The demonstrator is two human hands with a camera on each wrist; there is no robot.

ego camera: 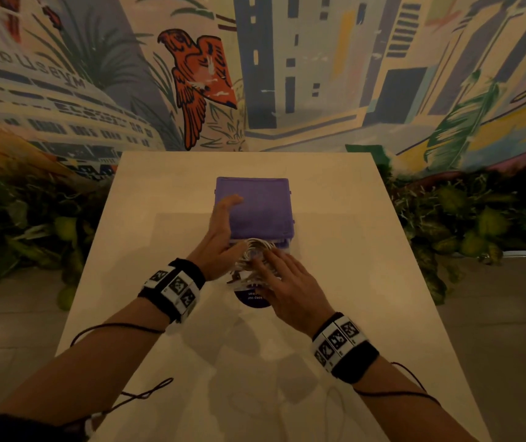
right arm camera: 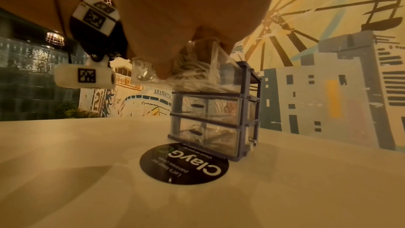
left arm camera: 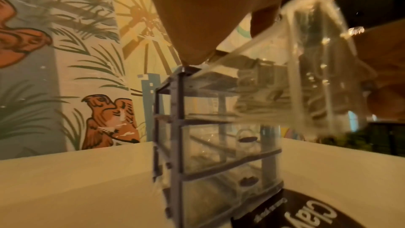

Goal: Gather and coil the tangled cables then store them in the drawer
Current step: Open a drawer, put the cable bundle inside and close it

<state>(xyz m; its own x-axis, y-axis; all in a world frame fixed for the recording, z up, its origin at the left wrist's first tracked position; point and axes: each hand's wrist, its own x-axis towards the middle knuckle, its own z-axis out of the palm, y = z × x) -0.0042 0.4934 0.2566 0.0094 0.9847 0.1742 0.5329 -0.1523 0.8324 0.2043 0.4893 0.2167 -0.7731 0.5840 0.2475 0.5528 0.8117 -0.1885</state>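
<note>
Pressing down with flat, nearly straight fingers, the right hand (ego camera: pixel 290 282) covers the coiled white cables (ego camera: pixel 255 255), which already lie inside the pulled-out top drawer (right arm camera: pixel 175 74) of the small purple drawer unit (ego camera: pixel 255 208). That unit stands at the middle of the pale table (ego camera: pixel 367 298), and the open drawer projects from its near face, toward the person. The left hand (ego camera: pixel 220 231) lies along the unit's left edge, fingers extended over the lid and thumb at the drawer's left corner, gripping nothing that can be seen. Relative to the unit, the coil sits just in front and directly under the right fingertips; the drawer's travel runs straight away from the person, so closing it appears to call for a push toward the unit, with the right hand nearer the drawer front. A round dark sticker (right arm camera: pixel 184 163) lies on the table just before the unit's base. The right palm hides most of the coil, the left wrist view is motion-blurred, and whether any cable overhangs the drawer rim cannot be told.
</note>
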